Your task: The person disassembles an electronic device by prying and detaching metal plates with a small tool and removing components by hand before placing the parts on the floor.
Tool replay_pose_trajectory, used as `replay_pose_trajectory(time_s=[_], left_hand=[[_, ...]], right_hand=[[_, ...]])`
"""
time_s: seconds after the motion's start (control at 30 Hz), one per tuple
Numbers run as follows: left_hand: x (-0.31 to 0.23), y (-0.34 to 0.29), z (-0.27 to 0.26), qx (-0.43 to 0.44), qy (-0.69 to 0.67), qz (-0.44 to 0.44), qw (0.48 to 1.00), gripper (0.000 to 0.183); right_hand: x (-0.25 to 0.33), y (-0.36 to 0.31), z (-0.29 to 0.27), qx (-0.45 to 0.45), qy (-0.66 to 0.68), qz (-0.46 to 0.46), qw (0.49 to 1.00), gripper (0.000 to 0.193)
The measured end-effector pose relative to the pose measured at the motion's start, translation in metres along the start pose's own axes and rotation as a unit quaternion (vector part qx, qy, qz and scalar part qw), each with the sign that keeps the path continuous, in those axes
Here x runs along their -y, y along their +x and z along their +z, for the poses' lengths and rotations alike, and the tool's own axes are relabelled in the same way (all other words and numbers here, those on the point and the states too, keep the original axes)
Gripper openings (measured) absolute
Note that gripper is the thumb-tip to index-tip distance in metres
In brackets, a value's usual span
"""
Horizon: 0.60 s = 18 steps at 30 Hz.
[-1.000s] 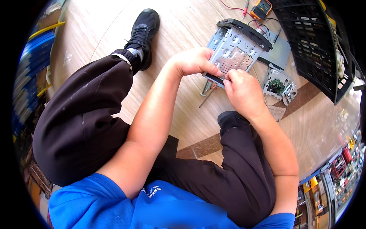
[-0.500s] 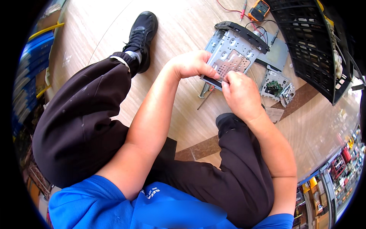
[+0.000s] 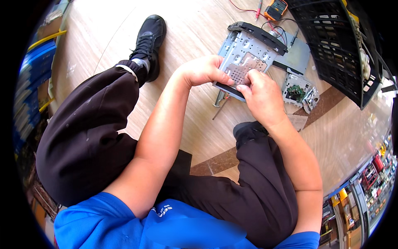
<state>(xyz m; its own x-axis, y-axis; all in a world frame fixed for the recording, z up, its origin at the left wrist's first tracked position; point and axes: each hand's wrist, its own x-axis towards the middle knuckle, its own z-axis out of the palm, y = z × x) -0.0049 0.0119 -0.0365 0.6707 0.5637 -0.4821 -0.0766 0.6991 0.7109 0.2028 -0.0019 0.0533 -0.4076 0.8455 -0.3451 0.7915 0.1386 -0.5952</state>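
A silvery metal device chassis [image 3: 254, 47] with a perforated plate and a curved black front panel [image 3: 259, 38] is tilted over the floor. My left hand [image 3: 206, 70] grips its near left corner, thumb on top and the other fingers out of sight underneath. At the near right edge, my right hand [image 3: 263, 93] is closed, thumb and curled forefinger against the chassis beside a black strip [image 3: 228, 88]. Whether a small part sits in those fingertips cannot be made out. Beneath the near edge, a thin screwdriver-like rod [image 3: 220, 109] lies on the floor.
Right of the chassis lie a flat metal panel [image 3: 297, 58] and a metal frame with a green circuit board [image 3: 295, 92]. An orange multimeter [image 3: 276, 9] with leads rests beyond. A black slotted crate [image 3: 331, 45] stands at the right. My shoe [image 3: 150, 39] is at the left.
The chassis and both hands appear slightly further left, as the whole view has shifted a little. My right thumb has straightened along the near edge; the left hand keeps its grip.
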Motion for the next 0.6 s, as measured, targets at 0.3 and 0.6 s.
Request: replay_pose_trajectory(time_s=[0.3,0.6], left_hand=[[-0.002,-0.002,-0.002,-0.006,0.01,-0.01,1.0,0.036],[0.001,0.0,-0.001,0.006,-0.016,0.005,1.0,0.038]], right_hand=[[0.0,-0.026,-0.049,-0.066,0.145,-0.03,0.987,0.028],[-0.003,-0.056,-0.028,-0.093,0.127,-0.22,0.963,0.019]])
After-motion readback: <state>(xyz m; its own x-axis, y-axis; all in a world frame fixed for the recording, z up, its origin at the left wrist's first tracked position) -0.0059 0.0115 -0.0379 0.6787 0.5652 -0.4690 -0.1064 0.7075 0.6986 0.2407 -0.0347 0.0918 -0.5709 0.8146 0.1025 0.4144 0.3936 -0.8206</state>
